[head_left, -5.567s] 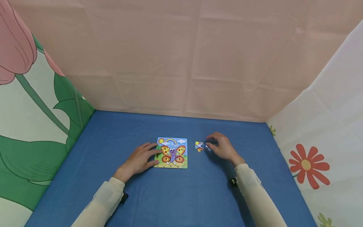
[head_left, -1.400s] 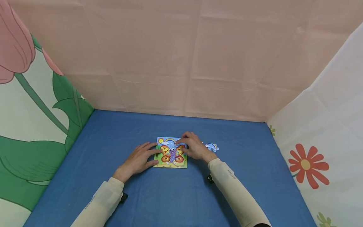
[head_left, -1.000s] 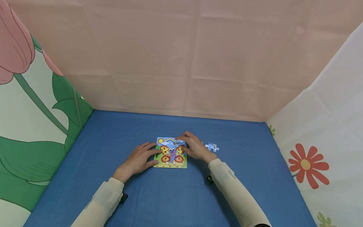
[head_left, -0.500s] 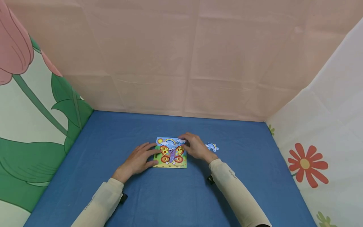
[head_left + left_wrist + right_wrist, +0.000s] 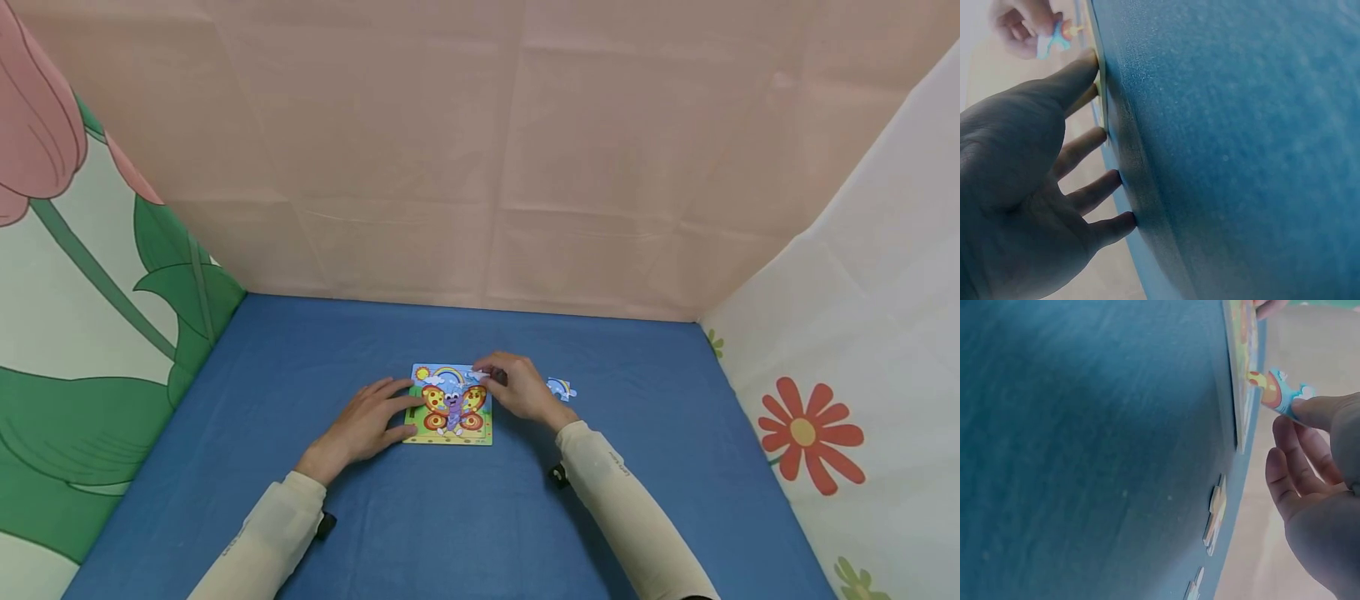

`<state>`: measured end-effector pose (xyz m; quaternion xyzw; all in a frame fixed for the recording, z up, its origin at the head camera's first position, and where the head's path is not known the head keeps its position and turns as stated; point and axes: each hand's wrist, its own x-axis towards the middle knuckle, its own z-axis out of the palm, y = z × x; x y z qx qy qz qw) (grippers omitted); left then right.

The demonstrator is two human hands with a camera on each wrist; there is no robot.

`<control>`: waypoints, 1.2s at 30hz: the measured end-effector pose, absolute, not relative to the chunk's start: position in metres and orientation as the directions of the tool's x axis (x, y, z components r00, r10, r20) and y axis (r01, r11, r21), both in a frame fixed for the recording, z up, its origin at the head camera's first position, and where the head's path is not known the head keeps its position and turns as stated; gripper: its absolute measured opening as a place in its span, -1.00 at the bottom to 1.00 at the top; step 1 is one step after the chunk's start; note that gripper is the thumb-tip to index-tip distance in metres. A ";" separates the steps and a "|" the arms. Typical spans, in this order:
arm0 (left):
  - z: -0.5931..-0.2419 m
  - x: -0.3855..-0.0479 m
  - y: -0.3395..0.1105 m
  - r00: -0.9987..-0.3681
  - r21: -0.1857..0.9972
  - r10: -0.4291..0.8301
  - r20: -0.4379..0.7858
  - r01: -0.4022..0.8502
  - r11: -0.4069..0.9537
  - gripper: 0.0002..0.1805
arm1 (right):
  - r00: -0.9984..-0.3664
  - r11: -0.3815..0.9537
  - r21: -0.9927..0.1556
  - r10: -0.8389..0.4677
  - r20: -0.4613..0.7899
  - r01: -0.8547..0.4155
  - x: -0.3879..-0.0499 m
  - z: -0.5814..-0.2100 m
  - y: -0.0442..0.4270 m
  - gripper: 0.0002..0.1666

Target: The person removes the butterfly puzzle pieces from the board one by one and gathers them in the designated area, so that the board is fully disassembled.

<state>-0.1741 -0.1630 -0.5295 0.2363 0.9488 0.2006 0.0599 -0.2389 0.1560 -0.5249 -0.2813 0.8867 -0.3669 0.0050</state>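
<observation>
A square jigsaw puzzle board [image 5: 453, 429] with a butterfly, a sun and a rainbow lies flat on the blue cloth. My left hand [image 5: 367, 421] rests at its left edge, fingers spread, the fingertips touching the board and the cloth. Between thumb and fingers, my right hand [image 5: 522, 390] pinches a jigsaw piece [image 5: 1279, 395] at the board's upper right corner. Blue, red and yellow show on that piece, which is tilted and raised off the board in the right wrist view. My right fingers hide part of that corner in the head view.
To the right of the board lies a loose blue rainbow jigsaw piece [image 5: 560, 388]. Two loose spots of pieces [image 5: 1215, 515] show on the cloth in the right wrist view. A plain beige backdrop [image 5: 480, 167] and flower-printed side sheets [image 5: 885, 333] surround the blue cloth [image 5: 420, 517].
From over the loose pieces on the right, my right hand has moved left to the board's upper right corner. Lately it has shifted only slightly. My left hand has stayed put.
</observation>
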 end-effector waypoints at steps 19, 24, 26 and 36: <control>-0.530 -0.173 -0.165 -0.882 0.419 0.472 -0.002 0.428 0.801 -0.46 | -0.903 0.549 -0.742 -0.390 0.179 -0.384 -0.231 -0.512 0.188 -0.88; -0.529 -0.172 -0.165 -0.882 0.419 0.472 -0.002 0.428 0.801 -0.46 | -0.912 0.570 -0.733 -0.371 0.174 -0.372 -0.227 -0.509 0.203 -0.90; -0.528 -0.172 -0.165 -0.882 0.420 0.472 -0.004 0.427 0.801 -0.46 | -0.919 0.577 -0.734 -0.355 0.171 -0.359 -0.225 -0.508 0.210 -0.91; -0.529 -0.172 -0.166 -0.881 0.414 0.473 -0.005 0.429 0.803 -0.46 | -0.934 0.590 -0.737 -0.317 0.163 -0.329 -0.221 -0.505 0.243 -0.91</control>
